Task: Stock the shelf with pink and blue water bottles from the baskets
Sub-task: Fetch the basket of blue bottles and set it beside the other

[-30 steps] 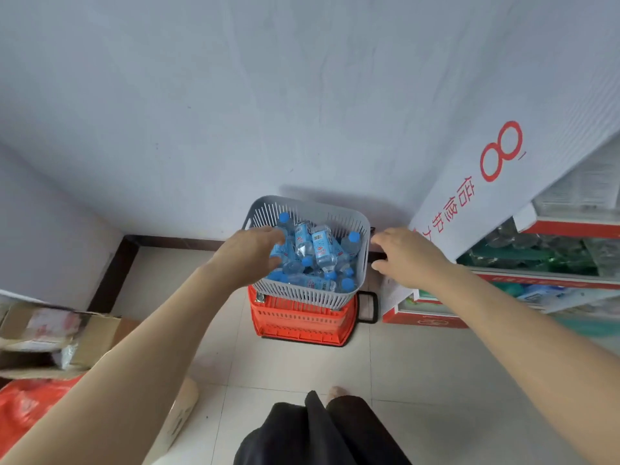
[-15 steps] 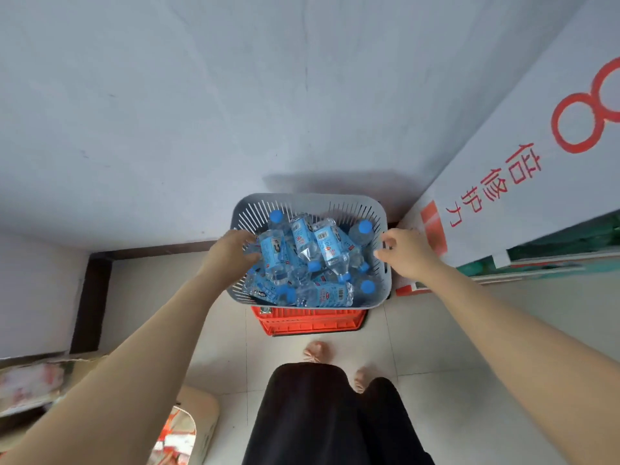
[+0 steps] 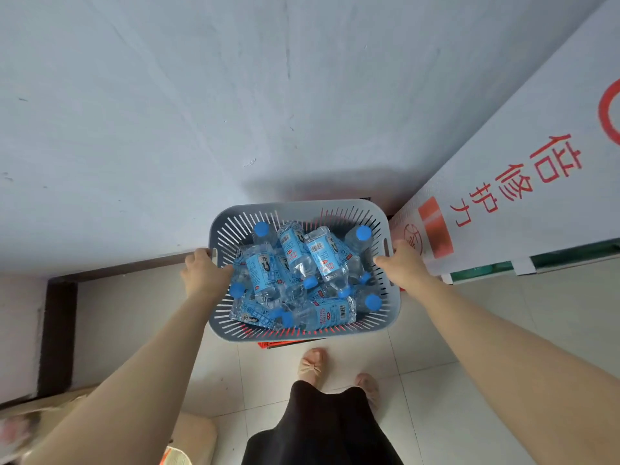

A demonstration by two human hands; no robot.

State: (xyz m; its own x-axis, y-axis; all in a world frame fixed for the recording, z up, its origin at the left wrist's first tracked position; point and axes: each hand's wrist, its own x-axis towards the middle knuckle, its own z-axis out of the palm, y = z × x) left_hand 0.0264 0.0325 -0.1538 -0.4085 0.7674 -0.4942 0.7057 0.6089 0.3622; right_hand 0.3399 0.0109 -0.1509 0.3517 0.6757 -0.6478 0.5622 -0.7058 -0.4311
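Grey slotted plastic basket [image 3: 302,209] was over the red plastic crate [image 3: 285,344], long axis left-to-right, open top up. Blue-capped clear water bottles [image 3: 322,260] lay jumbled inside, most caps toward the person. Left hand [image 3: 203,273] and right hand [image 3: 404,266] each had a grip clamped on a side handle. A second earlier both hands were only reaching, and the crate showed more.

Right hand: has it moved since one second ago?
Yes. The right hand came leftward onto the right rim of the grey basket, which it grips; before, it hovered beside it.
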